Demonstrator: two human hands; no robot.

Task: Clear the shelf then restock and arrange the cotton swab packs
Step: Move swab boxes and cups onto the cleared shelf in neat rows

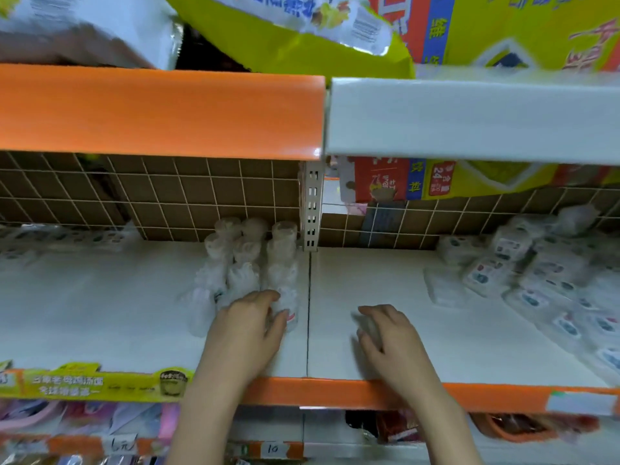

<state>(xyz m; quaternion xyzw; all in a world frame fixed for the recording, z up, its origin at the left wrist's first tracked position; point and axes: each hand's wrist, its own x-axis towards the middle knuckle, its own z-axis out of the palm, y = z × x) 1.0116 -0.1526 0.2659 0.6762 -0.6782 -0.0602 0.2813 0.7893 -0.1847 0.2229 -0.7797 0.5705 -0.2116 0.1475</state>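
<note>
Several clear cotton swab packs [250,256] lie in three rows on the white shelf [100,313], just left of the seam between the two shelf boards. My left hand [250,325] rests on the nearest packs, its fingers curled round the front pack [290,305] of the right row. Over the right shelf board, my right hand [385,330] hovers with fingers loosely bent; a blurred clear pack seems to sit under them, though I cannot tell for sure.
A heap of flat white packets [536,280] fills the shelf's right end, and more packets [50,239] lie far left. A wire grid back panel [201,196] and a metal upright [312,209] stand behind. An orange shelf front [161,112] overhangs above.
</note>
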